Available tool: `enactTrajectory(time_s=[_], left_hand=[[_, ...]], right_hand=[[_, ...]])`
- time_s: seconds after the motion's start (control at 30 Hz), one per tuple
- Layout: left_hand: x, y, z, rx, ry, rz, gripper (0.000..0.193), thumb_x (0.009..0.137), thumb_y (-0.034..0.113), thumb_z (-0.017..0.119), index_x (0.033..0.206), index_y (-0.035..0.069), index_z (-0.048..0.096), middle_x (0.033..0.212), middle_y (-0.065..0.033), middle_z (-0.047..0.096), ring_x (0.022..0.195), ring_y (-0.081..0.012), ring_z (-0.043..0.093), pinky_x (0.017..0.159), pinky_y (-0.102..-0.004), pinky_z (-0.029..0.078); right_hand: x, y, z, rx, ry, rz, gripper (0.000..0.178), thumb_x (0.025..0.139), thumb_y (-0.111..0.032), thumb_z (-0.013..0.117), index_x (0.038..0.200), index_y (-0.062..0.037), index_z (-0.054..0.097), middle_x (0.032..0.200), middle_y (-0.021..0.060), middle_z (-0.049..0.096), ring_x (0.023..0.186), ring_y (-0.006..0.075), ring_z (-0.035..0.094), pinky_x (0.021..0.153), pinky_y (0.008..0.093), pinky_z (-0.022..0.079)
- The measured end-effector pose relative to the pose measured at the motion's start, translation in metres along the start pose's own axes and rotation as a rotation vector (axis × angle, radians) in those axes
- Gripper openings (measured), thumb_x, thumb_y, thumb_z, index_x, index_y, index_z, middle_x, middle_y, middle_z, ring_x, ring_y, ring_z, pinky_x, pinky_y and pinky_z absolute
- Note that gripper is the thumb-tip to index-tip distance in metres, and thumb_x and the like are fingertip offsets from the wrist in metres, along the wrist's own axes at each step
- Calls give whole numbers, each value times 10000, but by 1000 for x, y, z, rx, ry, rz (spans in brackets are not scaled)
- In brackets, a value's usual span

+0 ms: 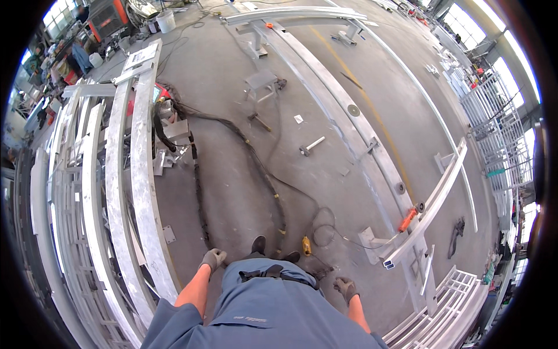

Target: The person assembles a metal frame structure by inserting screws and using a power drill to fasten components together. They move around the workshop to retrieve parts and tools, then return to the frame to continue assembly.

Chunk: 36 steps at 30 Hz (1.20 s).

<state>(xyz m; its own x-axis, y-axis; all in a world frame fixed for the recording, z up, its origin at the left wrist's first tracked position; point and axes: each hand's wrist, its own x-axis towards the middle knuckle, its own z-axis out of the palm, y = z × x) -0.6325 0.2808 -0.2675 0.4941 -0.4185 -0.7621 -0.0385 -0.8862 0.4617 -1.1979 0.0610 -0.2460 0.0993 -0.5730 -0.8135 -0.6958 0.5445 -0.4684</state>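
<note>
My left hand, in a grey work glove, hangs by my side with its fingers curled, and nothing shows in it. It is nearest to a dark wrapped hose on the floor; contact between them cannot be made out. My right hand, gloved too, hangs low with loosely curled fingers and nothing visible in them. Ahead of it a yellow-bodied tool lies near my shoe. An orange angle grinder rests on the long metal beam to my right.
Long metal profiles are stacked at left. Two hammers and a small metal stool stand or lie ahead. A second wrapped hose crosses the floor. A metal bar slants at right, above white frames.
</note>
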Motion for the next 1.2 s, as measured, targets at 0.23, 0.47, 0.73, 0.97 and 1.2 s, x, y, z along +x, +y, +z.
enactTrajectory(time_s=[0.23,0.47,0.73,0.97,1.2], left_hand=[[21,-64,-49,-182,108,-113,483,888,386,656,1162,-9,691,1095,-212,722,1050,-315,689,906,-407,516],[-3,44,-105,-69,113,-198,502,873,435,652,1166,29,702,1085,-197,725,1030,-314,694,894,-407,524],[85,82,-109,-169,128,-219,545,873,430,641,1257,43,662,1194,-184,700,1151,-314,652,981,-413,493],[151,158,-193,-256,231,-192,560,863,448,644,1260,52,660,1194,-201,695,1140,-327,659,973,-398,504],[220,247,-263,-292,311,-210,583,862,447,651,1284,45,650,1217,-207,686,1160,-320,649,986,-397,496]], right_hand=[[78,-9,64,-197,-20,-193,353,937,-296,634,1128,-12,719,1030,128,748,904,235,714,783,357,543],[105,-104,83,-473,-4,-224,425,873,-334,703,1137,-1,723,1031,145,751,901,243,700,800,366,545],[239,-231,53,-461,-152,53,370,876,-309,698,1109,-23,724,924,95,742,798,187,691,691,329,529],[395,-433,65,-412,-196,-257,357,899,-288,650,1095,8,687,898,93,727,778,197,697,661,321,514],[438,-720,113,-350,-278,-403,412,951,-299,627,1171,48,657,986,130,734,851,192,699,787,360,548]])
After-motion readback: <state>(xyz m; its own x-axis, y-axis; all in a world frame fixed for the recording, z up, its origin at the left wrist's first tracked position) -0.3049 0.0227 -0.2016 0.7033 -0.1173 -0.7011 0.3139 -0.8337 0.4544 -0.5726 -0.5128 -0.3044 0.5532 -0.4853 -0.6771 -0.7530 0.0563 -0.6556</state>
